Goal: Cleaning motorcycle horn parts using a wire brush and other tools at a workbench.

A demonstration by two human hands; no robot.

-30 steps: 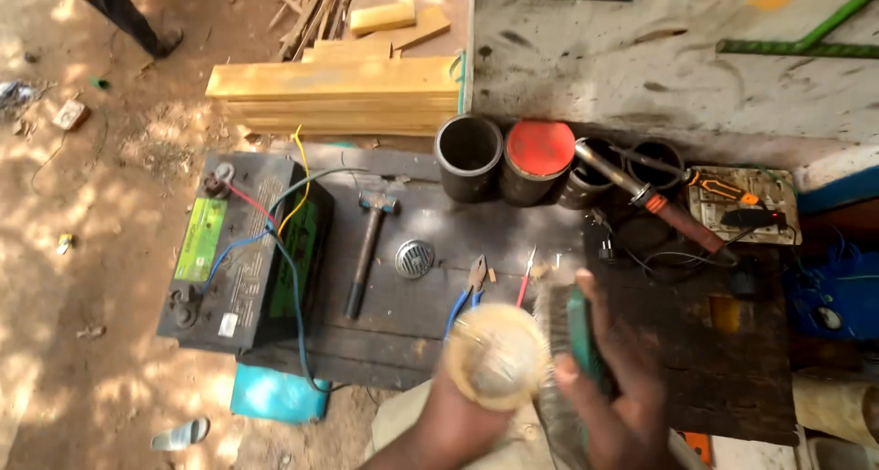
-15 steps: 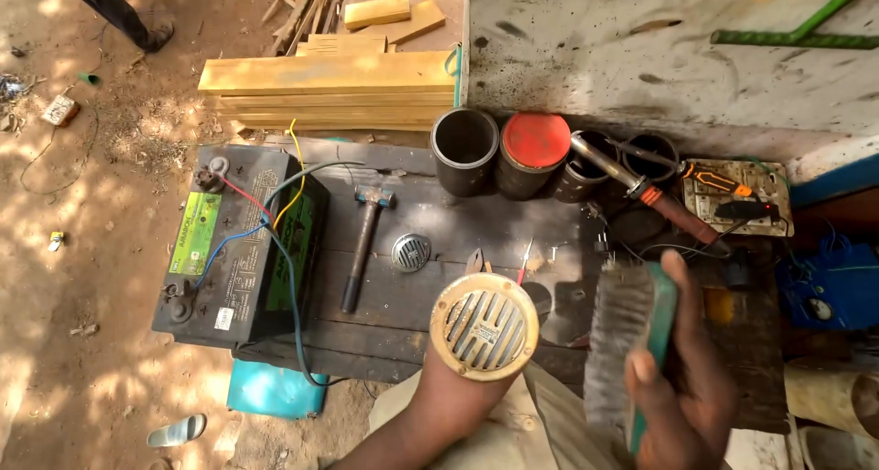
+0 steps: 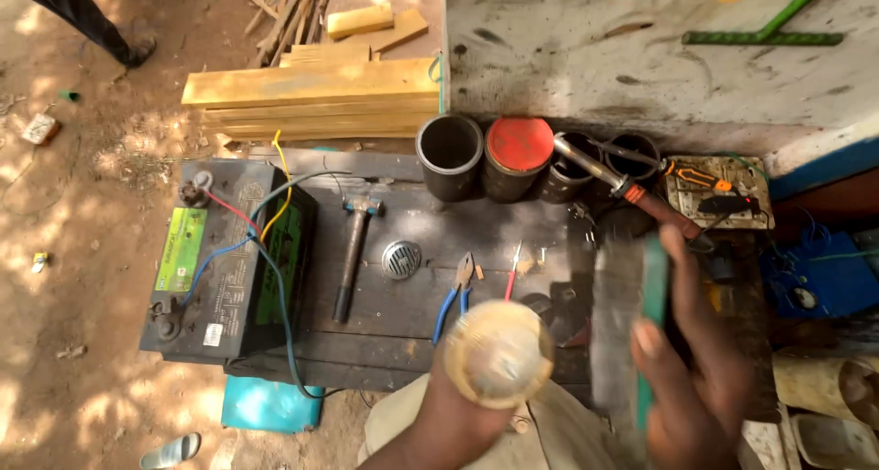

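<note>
Round tan dome [image 3: 499, 354] (blurred), green-backed brush [image 3: 625, 319]

The left hand [image 3: 458, 415] holds up a round, pale metal disc [image 3: 499, 354], its grip closed around it from below. The right hand [image 3: 696, 378] clasps a green-backed brush [image 3: 627, 319], blurred, just beside the disc. On the dark counter [image 3: 412, 314] lie a hammer [image 3: 351, 250], a small domed drain cover [image 3: 401, 259] and blue-handled pliers [image 3: 455, 296]; a car battery [image 3: 229, 259] with coloured wires stands at its left end.

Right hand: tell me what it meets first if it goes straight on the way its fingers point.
Likely the soldering iron, just beyond the right hand and its brush; depth is unclear.
</note>
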